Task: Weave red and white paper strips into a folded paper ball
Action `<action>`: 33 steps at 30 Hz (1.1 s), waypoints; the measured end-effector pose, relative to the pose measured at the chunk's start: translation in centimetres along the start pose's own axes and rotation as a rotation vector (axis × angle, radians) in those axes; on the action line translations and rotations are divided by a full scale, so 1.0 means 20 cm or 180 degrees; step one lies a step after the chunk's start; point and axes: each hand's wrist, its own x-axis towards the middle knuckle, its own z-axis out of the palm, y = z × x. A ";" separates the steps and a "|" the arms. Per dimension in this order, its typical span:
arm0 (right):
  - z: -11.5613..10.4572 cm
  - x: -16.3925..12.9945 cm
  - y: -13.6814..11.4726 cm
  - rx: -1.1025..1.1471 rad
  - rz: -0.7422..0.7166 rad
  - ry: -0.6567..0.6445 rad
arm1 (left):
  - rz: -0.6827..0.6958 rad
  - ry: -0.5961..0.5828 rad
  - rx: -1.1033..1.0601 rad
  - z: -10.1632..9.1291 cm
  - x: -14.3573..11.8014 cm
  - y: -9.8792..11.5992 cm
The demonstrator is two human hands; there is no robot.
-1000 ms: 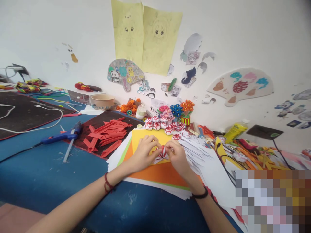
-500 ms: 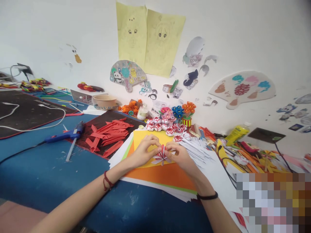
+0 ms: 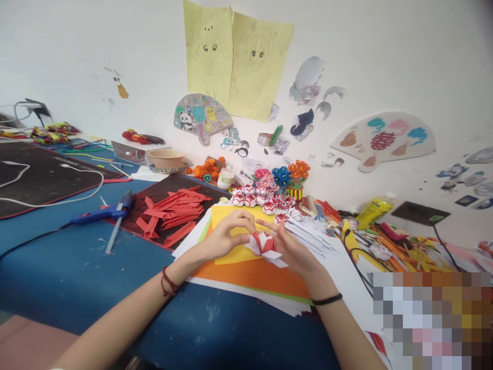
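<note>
Just below the centre of the head view, both hands meet over a small red-and-white folded paper piece. The left hand pinches its near edge with curled fingertips; the right hand cradles it from the other side, fingers half open (index finger stretched out above it). The piece sits just above a stack of coloured sheets, orange, yellow and green, smooth and flat. Judging by its crisp pleats and spread points, the folding looks well along, though it is not as rounded as the finished red-and-white paper flowers lined up higher in the frame. Left of centre, a heap of folded red paper strips lies on a dark mat, seemingly unused stock. A blue glue gun rests on the blue tablecloth at middle left.
</note>
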 end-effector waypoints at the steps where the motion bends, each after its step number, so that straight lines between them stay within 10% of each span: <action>1: 0.00 0.00 0.01 0.0028 0.0136 -0.0192 | -0.0004 0.0012 0.0126 0.00 0.00 0.01; 5: 0.01 0.00 0.03 -0.0066 0.0244 -0.0527 | -0.0024 0.0078 0.0673 -0.01 0.01 0.03; 12: 0.02 0.04 0.04 -0.0174 -0.0543 0.0425 | -0.0001 0.0696 0.1391 -0.05 0.00 0.03; 24: 0.04 0.11 0.13 -0.0507 -0.1194 0.1323 | 0.0151 0.0731 0.2985 0.06 -0.07 -0.05; 33: 0.09 0.09 0.12 -0.0151 -0.0667 0.0926 | 0.0195 0.0511 0.2963 0.08 -0.06 -0.06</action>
